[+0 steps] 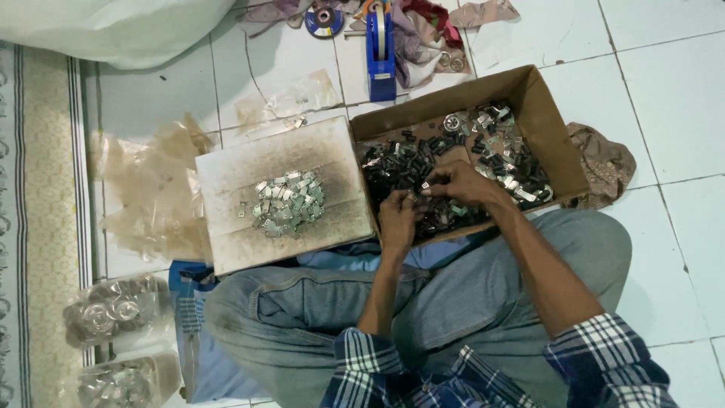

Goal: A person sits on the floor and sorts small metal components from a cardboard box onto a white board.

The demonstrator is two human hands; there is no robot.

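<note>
Right now I see both hands down inside the cardboard box (540,106), which rests on the tiled floor (664,113) just beyond my crossed legs. My left hand (398,215) sits at the near edge of the heap of small black parts (404,162), fingers curled together on what looks like one piece, though I cannot tell exactly what it grips. My right hand (462,183) is just beside it, fingers (432,187) pinched on a small silvery clip held over the heap. More metal clips (502,151) lie mixed in toward the far right of the box. To the left, a pale upturned lid (226,181) carries a loose pile of shiny clips (288,202).

As I judge it, the risk lies in the pinch: the pieces are tiny and a slack grip would drop one back into the jumble, where it is hard to find. The lid stands tilted against my knee, so a leg shift could slide its pile onto the floor. The blue tape dispenser (381,57) stands well apart, far behind.
</note>
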